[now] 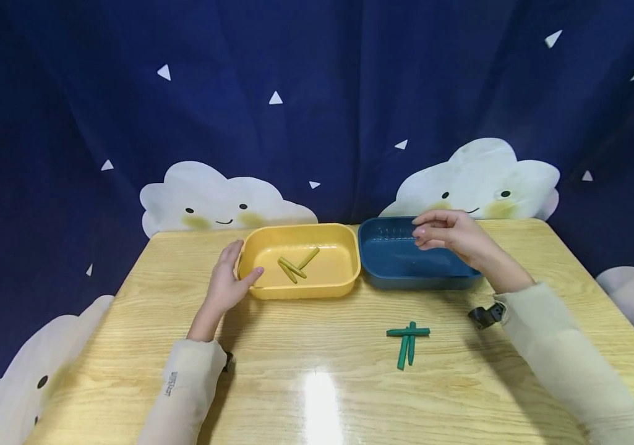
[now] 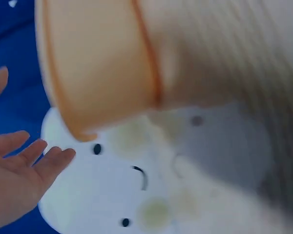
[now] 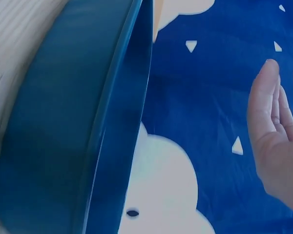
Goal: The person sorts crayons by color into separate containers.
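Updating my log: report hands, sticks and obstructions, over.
Left hand beside yellow tray; right hand above blue tray, nothing visibly held. Three yellow crayon-like sticks in yellow tray, three green crayon-like sticks on table. No obstruction seen.

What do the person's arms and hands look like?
Left hand and right hand are bare. The left sleeve and right sleeve are cream; small dark lettering marks the left. A black device shows by the right sleeve, a black sliver by the left.

Head view forward-down over table [image 1: 272, 377], wrist views close beside trays [image 1: 305, 292], all sharing curtain [image 1: 317, 93]
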`<action>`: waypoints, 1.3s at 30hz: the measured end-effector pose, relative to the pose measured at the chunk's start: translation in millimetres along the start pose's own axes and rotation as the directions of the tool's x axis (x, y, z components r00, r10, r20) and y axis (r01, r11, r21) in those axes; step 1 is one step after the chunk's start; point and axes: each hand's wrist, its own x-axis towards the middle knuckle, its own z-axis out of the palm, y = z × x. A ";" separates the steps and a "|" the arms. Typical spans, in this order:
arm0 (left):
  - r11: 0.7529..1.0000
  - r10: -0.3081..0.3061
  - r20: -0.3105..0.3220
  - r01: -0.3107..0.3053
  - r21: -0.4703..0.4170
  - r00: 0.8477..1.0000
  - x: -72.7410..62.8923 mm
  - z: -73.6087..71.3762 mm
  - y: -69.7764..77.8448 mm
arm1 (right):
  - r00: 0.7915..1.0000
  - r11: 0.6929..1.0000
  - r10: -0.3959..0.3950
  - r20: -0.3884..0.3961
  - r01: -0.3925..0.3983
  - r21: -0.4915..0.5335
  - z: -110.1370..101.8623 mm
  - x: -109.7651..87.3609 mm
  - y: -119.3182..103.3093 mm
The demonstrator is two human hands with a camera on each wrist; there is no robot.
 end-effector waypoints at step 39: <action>0.946 0.320 0.293 -0.284 -0.159 0.901 -23.6 12.1 77.8 | 0.973 0.768 0.225 -0.048 -0.207 -0.606 -112.2 -50.7 74.2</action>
